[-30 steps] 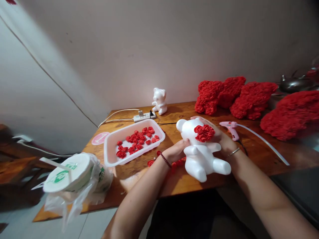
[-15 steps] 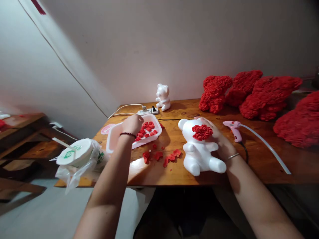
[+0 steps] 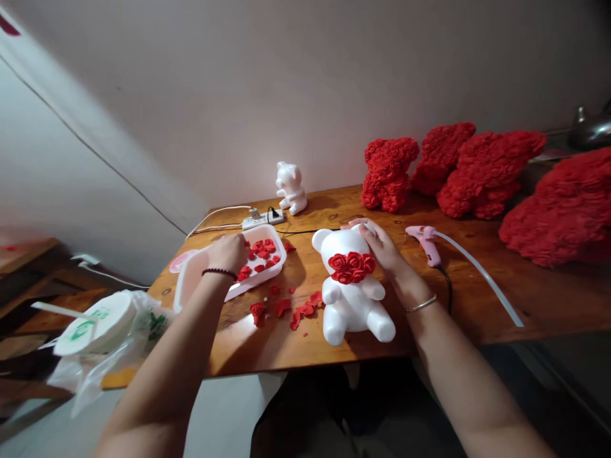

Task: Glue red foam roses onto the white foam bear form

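A white foam bear (image 3: 356, 312) sits upright at the table's front, with a cluster of red foam roses (image 3: 352, 268) across its lower face. My right hand (image 3: 387, 252) grips the bear's head by the ear on the right, its fingers reaching behind. Inside the white plastic tray (image 3: 179, 289), my left hand (image 3: 228, 253) is closed and bent downward; its fingertips and anything in them are hidden. Small red roses (image 3: 262, 249) lie in the tray beside that hand. Between tray and bear are a loose rose (image 3: 256, 312) and scattered red petals (image 3: 305, 308).
A pink glue gun (image 3: 424, 242) with a long glue stick (image 3: 484, 277) lies to the right. Several rose-covered bears (image 3: 389, 175) stand behind it. Near the wall are a smaller white bear (image 3: 291, 187) and a power strip (image 3: 263, 219). A lidded tub (image 3: 98, 324) in plastic is at left.
The bear has turned to face me more squarely, with my right hand still at its head. My left hand stays in the tray. The whole view has shifted.
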Tool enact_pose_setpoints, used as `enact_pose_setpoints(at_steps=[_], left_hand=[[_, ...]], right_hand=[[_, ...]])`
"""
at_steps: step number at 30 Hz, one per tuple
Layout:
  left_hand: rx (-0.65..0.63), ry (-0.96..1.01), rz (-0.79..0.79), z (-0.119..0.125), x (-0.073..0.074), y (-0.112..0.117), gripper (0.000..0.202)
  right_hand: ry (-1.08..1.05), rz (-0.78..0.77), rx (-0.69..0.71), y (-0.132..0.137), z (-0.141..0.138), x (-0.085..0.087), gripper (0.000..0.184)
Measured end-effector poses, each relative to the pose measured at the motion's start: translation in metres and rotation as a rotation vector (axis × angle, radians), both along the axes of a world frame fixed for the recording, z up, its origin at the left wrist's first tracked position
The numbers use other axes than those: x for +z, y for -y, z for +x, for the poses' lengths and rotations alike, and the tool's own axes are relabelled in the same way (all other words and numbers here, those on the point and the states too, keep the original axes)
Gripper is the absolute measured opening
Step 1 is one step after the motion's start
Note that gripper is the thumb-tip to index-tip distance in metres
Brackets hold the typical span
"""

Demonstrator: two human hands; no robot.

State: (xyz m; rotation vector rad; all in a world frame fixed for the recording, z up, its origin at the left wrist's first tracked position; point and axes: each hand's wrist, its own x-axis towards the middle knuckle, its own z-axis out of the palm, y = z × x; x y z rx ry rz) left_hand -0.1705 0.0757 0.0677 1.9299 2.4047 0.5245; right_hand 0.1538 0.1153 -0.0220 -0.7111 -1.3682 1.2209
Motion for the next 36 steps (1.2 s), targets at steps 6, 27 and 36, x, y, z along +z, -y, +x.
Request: enact_pose_setpoints(at_steps=[6, 27, 36], left_hand=[[-0.38, 0.09, 0.208, 0.071, 0.038, 0.033, 0.03], [-0.715, 0.302, 0.145, 0.113, 0.029, 0.039, 0.011], [-0.779, 0.277, 0.159, 0.113, 0.025, 0.036, 0.01]], right_hand=[[0.092, 0.218, -0.139, 0.012, 0.007, 0.012, 0.043], [0.13, 0.341, -0.223, 0.017, 0.006, 0.017, 0.035], [0.111, 0.309, -0.206, 0.016, 0.006, 0.014, 0.038]])
